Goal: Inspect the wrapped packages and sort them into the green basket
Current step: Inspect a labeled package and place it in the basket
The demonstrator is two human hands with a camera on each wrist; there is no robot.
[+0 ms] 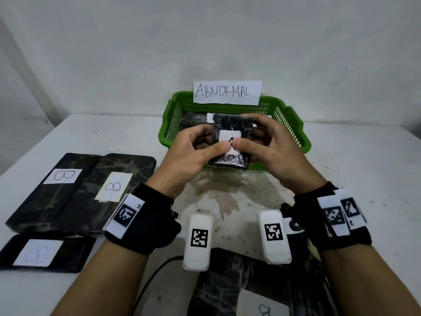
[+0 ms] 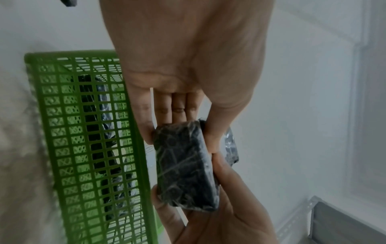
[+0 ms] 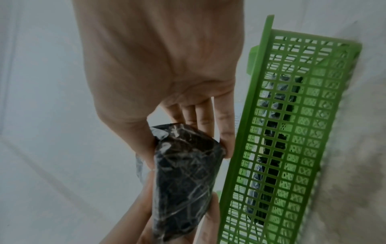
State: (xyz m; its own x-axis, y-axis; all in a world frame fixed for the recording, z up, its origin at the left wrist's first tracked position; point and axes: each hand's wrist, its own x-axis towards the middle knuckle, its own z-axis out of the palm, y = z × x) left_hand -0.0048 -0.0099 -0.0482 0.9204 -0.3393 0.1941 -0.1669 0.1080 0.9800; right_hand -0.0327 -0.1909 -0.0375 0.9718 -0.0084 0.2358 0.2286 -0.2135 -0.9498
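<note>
Both thumbs half-cover the label [image 1: 230, 142] on the held package [image 1: 231, 142].

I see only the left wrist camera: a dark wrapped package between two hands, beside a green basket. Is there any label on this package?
Observer: Yes. The head view shows a white label on the held package. The thumbs of the left hand and right hand cover part of its letter, so I cannot read it.
Operator: Does the basket carry any marking?
Observer: A paper sign reading ABNORMAL stands at the far rim of the green basket.
Operator: Are other packages waiting outside?
Observer: Three flat dark packages labelled B lie on the table at the person's left.
</note>
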